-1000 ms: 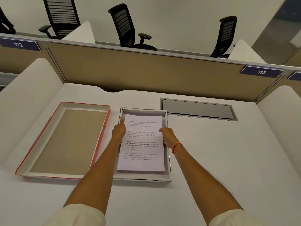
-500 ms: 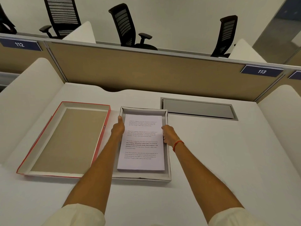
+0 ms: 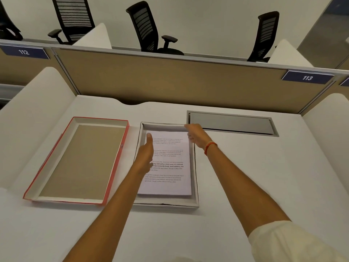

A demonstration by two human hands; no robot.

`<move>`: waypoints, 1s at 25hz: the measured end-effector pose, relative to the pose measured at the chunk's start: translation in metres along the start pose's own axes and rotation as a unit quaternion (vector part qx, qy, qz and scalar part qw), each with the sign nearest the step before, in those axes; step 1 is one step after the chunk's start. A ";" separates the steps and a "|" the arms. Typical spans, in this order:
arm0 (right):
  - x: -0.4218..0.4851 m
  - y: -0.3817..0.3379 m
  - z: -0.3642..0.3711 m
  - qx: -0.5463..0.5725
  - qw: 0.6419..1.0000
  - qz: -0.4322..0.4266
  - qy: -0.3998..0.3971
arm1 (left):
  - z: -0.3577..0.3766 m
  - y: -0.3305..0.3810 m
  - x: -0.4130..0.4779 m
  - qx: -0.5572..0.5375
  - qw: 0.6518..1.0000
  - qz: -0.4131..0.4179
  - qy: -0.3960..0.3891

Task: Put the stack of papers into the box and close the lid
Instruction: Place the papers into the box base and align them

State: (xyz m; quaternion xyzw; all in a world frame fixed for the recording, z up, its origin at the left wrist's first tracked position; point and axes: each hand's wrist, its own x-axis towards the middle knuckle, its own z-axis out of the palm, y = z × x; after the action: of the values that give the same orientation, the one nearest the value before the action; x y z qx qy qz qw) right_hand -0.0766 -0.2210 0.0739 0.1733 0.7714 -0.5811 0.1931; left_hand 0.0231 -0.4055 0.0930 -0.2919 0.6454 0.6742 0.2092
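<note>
The stack of papers (image 3: 167, 163) lies flat inside the white box (image 3: 166, 204). The left hand (image 3: 146, 154) rests on the page, fingers pressed together. The right hand (image 3: 196, 135) is at the far corner, fingers loosely bent, holding nothing. The red lid (image 3: 115, 161) waits just beside the box; a corner sticking up could stop it closing. The white bench (image 3: 245, 176) has a tan wall (image 3: 170, 82) behind it.

red-edged lid (image 3: 115, 168), white papers (image 3: 170, 184), grey box (image 3: 196, 186).

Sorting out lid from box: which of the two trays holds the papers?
The white-rimmed tray on the right holds the papers; the red-edged tray left of it is empty.
</note>
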 end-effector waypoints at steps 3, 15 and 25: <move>0.005 -0.011 0.003 -0.137 0.989 -0.064 0.006 | -0.002 -0.017 -0.016 -0.087 0.994 -0.067 -0.005; 0.032 -0.021 0.023 -0.323 0.925 -0.170 -0.103 | 0.001 -0.070 -0.047 -0.393 0.883 -0.254 -0.034; 0.072 -0.014 0.031 -0.395 0.894 -0.176 -0.115 | 0.008 -0.075 -0.041 -0.389 0.879 -0.275 0.000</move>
State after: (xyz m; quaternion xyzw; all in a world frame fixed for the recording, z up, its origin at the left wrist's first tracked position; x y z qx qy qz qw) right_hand -0.1428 -0.2513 0.0418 -0.1243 0.9276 -0.2685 0.2279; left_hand 0.1020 -0.3873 0.0635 -0.5151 0.2246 0.7866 0.2558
